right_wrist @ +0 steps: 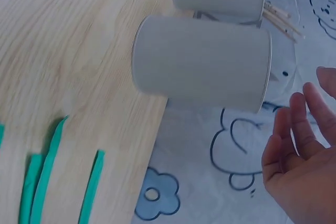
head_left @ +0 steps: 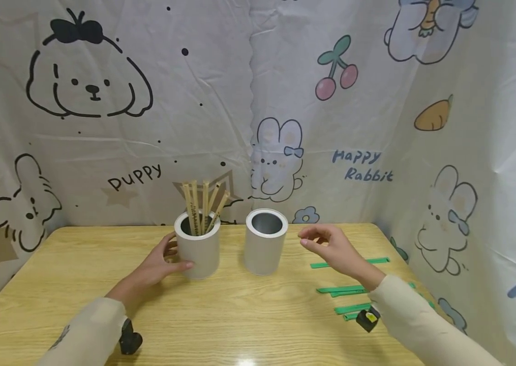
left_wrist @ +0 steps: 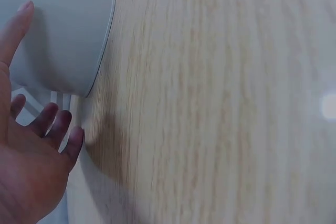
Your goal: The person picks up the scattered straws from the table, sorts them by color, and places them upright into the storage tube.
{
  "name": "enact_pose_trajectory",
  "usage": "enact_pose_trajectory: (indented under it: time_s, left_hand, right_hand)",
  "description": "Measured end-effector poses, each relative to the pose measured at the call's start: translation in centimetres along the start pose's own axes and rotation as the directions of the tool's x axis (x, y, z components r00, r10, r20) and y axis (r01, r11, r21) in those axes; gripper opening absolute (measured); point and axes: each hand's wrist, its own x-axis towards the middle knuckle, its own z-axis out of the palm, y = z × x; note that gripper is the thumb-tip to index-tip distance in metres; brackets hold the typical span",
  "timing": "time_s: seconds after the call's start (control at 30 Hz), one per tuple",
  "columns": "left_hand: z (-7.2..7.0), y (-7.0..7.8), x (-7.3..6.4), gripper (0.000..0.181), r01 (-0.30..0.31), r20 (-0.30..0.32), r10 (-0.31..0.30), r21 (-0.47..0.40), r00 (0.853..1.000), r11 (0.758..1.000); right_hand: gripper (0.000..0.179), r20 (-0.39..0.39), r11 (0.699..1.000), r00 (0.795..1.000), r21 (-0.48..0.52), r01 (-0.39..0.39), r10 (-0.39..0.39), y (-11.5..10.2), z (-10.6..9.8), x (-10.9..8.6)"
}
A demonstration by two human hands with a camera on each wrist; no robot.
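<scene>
A white cylindrical cup [head_left: 198, 256] on the left holds several thin beige sticks [head_left: 205, 203] with dark print, standing upright or leaning. My left hand [head_left: 154, 267] is at that cup's left side, its thumb lying across the front. In the left wrist view, the other fingers [left_wrist: 50, 121] look loosely bent and apart from the cup wall. A second white cup [head_left: 263, 254] stands to the right, with no sticks showing in its dark mouth. My right hand [head_left: 331, 249] hovers right of this cup, fingers loosely bent, holding nothing.
Several flat green strips [head_left: 346, 290] lie on the wooden table [head_left: 258, 325] at the right, partly under my right forearm. A printed cloth [head_left: 221, 101] hangs behind the table and along its sides. Each wrist carries a small black device [head_left: 129, 338].
</scene>
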Motion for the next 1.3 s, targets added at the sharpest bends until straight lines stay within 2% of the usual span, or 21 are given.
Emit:
enact_pose_trajectory:
  time_s: [0.3, 0.57, 0.8, 0.97, 1.13, 1.3]
  left_hand:
    - [0.1, 0.2, -1.3, 0.095, -0.001, -0.016, 0.002, 0.026, 1.0, 1.0]
    - [0.3, 0.1, -2.1, 0.085, 0.011, -0.083, -0.007, 0.057, 0.997, 0.998]
    - [0.8, -0.5, -3.2, 0.077, 0.013, -0.146, -0.009, 0.025, 0.989, 1.0]
    - [0.9, -0.8, -4.0, 0.072, -0.009, -0.193, 0.016, 0.036, 0.981, 0.999]
    - [0.7, -0.4, -4.7, 0.059, -0.045, -0.259, 0.068, 0.092, 0.963, 0.995]
    - [1.0, 0.4, -5.2, 0.049, -0.079, -0.271, 0.107, 0.111, 0.957, 0.991]
  right_hand:
    - [0.017, -0.018, 0.998, 0.999, -0.049, -0.032, 0.031, 2.7, -0.8, -0.9]
    - [0.014, -0.04, 0.995, 0.999, -0.099, -0.031, 0.027, 4.5, -1.3, -1.4]
    - [0.014, -0.045, 0.986, 0.997, -0.152, -0.065, 0.059, 6.0, -1.7, -1.9]
    - [0.015, -0.048, 0.981, 0.995, -0.167, -0.094, 0.088, 7.0, -1.8, -2.4]
    - [0.015, -0.062, 0.978, 0.994, -0.179, -0.103, 0.094, 7.9, -2.0, -2.7]
    - [0.013, -0.08, 0.97, 0.991, -0.211, -0.119, 0.104, 8.9, -2.4, -2.8]
